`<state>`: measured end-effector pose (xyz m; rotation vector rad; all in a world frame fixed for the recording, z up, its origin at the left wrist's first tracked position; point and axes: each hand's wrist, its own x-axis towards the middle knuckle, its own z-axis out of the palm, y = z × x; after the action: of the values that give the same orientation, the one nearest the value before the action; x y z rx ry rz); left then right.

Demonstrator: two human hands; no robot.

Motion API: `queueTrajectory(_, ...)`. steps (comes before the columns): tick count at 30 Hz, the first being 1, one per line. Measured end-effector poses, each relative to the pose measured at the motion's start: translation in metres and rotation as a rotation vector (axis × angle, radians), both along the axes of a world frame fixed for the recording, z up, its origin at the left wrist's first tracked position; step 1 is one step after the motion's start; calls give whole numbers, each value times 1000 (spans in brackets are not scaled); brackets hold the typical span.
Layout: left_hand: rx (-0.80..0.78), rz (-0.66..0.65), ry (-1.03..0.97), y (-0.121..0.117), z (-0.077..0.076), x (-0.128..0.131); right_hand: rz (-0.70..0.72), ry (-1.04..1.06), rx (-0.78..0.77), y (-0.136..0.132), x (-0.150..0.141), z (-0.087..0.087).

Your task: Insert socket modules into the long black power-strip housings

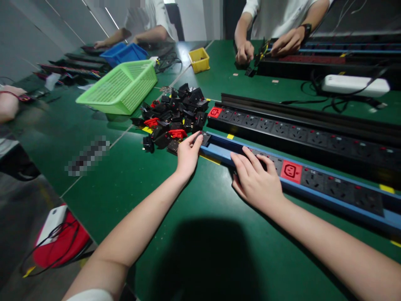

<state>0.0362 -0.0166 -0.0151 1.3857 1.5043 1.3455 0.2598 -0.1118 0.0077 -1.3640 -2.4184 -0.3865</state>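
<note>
A blue strip housing (219,153) lies across the green table, fitted along its length with black socket modules (338,187) and one red socket (291,171). At its left end, my left hand (189,155) pinches a black socket module (205,138) between thumb and fingers, at the channel's opening. Between my hands, a stretch of the channel shows bare. My right hand (258,179) lies over the housing with fingers spread, fingertips on the sockets at the edge of the bare stretch; its palm hides part of the strip.
Loose black and red socket modules (175,110) are heaped beyond my left hand, beside a green basket (125,90). Behind the housing lies a black socket strip (272,127). Farther back are a yellow bin (199,61), a blue bin (123,54) and a co-worker's hands (286,44) handling wires.
</note>
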Motion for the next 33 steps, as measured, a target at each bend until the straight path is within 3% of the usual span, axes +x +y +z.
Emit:
queueTrajectory(5, 41, -3, 118, -4, 1, 1, 1, 3, -8, -1, 0, 0)
queueTrajectory(14, 42, -47, 9, 1, -2, -2, 17, 15, -9, -2, 1, -2)
queueTrajectory(19, 5, -294, 167, -7, 11, 6, -6, 14, -1, -2, -2, -1)
queueTrajectory(21, 28, -329, 251, -10, 14, 8, -11, 17, 6, -2, -2, -1)
queueTrajectory(28, 35, -313, 342, -11, 12, 8, -3, 15, 4, -1, -1, -3)
queueTrajectory(33, 235, -254, 519, -22, 19, 11, -5, 10, -8, -1, -1, -2)
